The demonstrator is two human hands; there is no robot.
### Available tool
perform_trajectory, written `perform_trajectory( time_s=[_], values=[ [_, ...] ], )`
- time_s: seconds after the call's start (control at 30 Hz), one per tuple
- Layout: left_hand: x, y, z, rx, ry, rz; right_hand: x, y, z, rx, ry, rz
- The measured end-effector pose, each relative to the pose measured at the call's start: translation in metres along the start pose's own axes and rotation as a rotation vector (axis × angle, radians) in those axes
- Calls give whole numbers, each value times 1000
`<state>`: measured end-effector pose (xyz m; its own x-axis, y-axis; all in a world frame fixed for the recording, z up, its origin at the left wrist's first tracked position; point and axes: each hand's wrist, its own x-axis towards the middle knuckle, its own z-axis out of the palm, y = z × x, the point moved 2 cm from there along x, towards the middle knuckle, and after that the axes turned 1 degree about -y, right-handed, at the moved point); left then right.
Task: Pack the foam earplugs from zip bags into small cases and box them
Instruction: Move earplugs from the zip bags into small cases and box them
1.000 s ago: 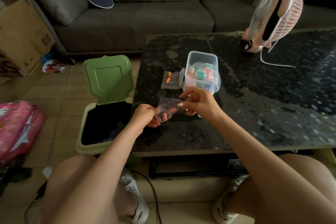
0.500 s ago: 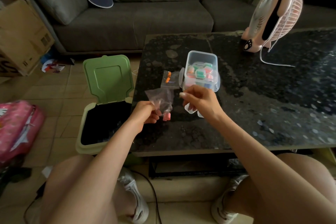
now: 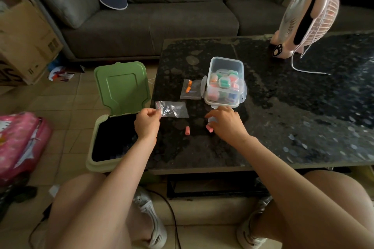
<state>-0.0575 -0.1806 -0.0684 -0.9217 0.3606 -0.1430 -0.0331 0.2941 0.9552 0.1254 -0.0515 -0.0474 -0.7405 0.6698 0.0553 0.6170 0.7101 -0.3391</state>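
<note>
My left hand (image 3: 147,125) pinches an empty clear zip bag (image 3: 175,109) by its left edge, just above the dark table (image 3: 293,127). A pink foam earplug (image 3: 187,130) lies loose on the table between my hands. My right hand (image 3: 225,123) is curled over a small pale case (image 3: 211,119), which is mostly hidden, and a second pink earplug (image 3: 209,128) is at its fingertips. Behind lies a zip bag with orange earplugs (image 3: 190,91). A clear plastic box (image 3: 225,66) holding several filled small cases stands right of that bag.
An open green bin (image 3: 95,159) with its lid up (image 3: 121,87) stands left of the table by my left hand. A pink fan (image 3: 307,12) with a white cord is at the table's far right. A sofa, a cardboard box (image 3: 26,42) and a pink bag (image 3: 18,143) surround the area.
The two pink earplugs have dropped from the zip bag onto the table. My left hand has pulled the empty bag left. My right hand has moved down to the table by one earplug.
</note>
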Motion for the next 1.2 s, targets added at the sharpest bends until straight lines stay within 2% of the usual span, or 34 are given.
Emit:
perform_trajectory(
  time_s=[0.1, 0.2, 0.33, 0.4, 0.47, 0.53, 0.6, 0.77, 0.87, 1.2],
  values=[
    [0, 2, 1, 221, 23, 99, -2, -2, -2, -14, 8, -10],
    [-5, 6, 3, 321, 28, 177, -3, -1, -3, -27, 27, -20],
    [-15, 16, 3, 386, 57, 392, -3, -6, -7, 174, 123, -49],
    [-24, 22, 7, 342, -69, 525, -3, -11, -14, 390, 167, -35],
    [-37, 28, 14, 289, -273, 590, -3, -17, -20, 661, 124, -29],
    [-47, 31, 20, 218, -472, 541, -2, -22, -23, 883, 30, -34],
    [-54, 32, 24, 138, -581, 483, -5, -25, -25, 1030, -50, -20],
    [-55, 33, 23, 80, -548, 476, -7, -28, -23, 1212, -142, 2],
    [-55, 32, 23, 107, -525, 508, -6, -30, -20, 1268, -134, 38],
    [-58, 35, 21, 186, -472, 634, -5, -29, -13, 1268, -195, 53]
  ],
)
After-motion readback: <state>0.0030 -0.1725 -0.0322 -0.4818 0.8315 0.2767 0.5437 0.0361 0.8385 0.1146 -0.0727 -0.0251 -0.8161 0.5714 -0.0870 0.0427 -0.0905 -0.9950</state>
